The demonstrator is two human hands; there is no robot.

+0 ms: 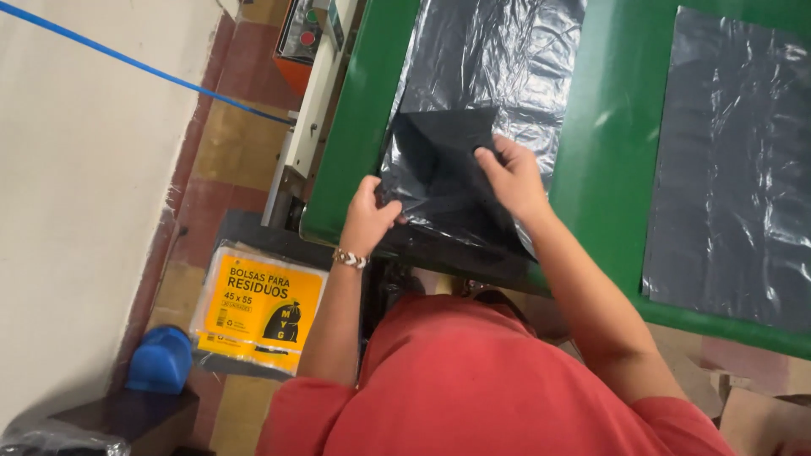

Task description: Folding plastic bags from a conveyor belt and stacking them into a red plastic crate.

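Where the near edge of the green counter point(355, 152) meets the person's body, a folded black plastic bag point(439, 165) lies on a larger spread of grey-black plastic sheet point(507, 59). The left hand point(369, 218) pinches the bag's lower left edge, its fingers point(390, 211) closed on the plastic, and a beaded bracelet point(350, 258) sits at that wrist. The right hand point(514, 177) rests on the bag's right side, fingertips pressed flat on the fold with the thumb tucked under the plastic, so it grips the bag as well. Further right on the counter, well apart from the hands, a second dark plastic sheet point(731, 169) lies flat. Below the hands the person's red shirt point(473, 388) fills the lower frame. Left of the counter, on the tiled floor point(228, 143), a clear packet with an orange and black label point(258, 308) sits beside a blue plastic object point(160, 359). A blue cord point(127, 59) runs across the pale wall toward a white and orange machine point(317, 51) by the counter's left edge.
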